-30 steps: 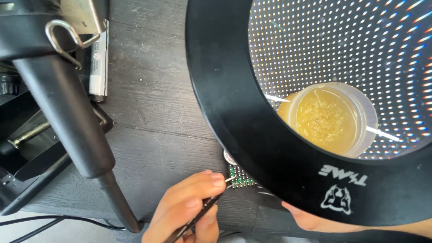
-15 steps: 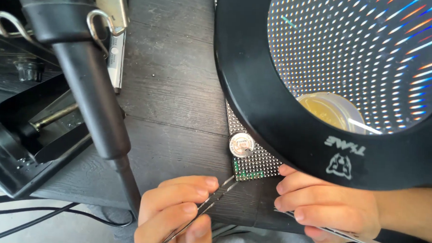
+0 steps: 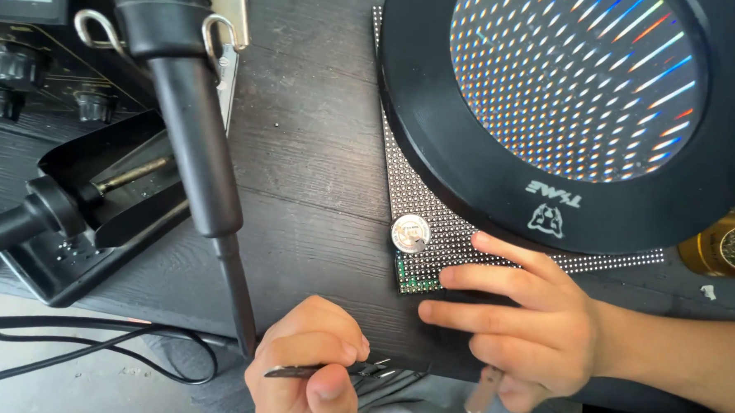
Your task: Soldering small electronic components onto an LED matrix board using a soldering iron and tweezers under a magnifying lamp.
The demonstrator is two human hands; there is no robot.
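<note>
Two hands at the near edge of a dotted circuit board (image 3: 432,234). Flat on the dark table (image 3: 304,146), running from 12 o'clock down to the centre, its far half hidden under a black ring lamp (image 3: 469,153). Densely gridded with tiny pale dots, green at the near corner, with a round silver disc (image 3: 410,232) resting on it close to that corner.

Changed within the last second: right hand (image 3: 519,329) now up on the board, fingers (image 3: 480,277) spread and pressing flat along its near edge, where half a second ago curled just short of it. Pinned more firmly as a result. Something slim and metallic (image 3: 479,397) tucked under the same palm; grip on it not clear.

Left hand (image 3: 307,365), at 6 o'clock, drawn back from the green corner and now apart from the board. Thumb and forefinger pinched closed on a thin dark tool (image 3: 278,371), lying almost level.

Further out, at 9 to 11 o'clock: a long black handpiece (image 3: 197,141) slanting down over its black stand (image 3: 95,203). Black cables (image 3: 89,343) at 8 o'clock. A brass tin (image 3: 725,247) at 3 o'clock.
</note>
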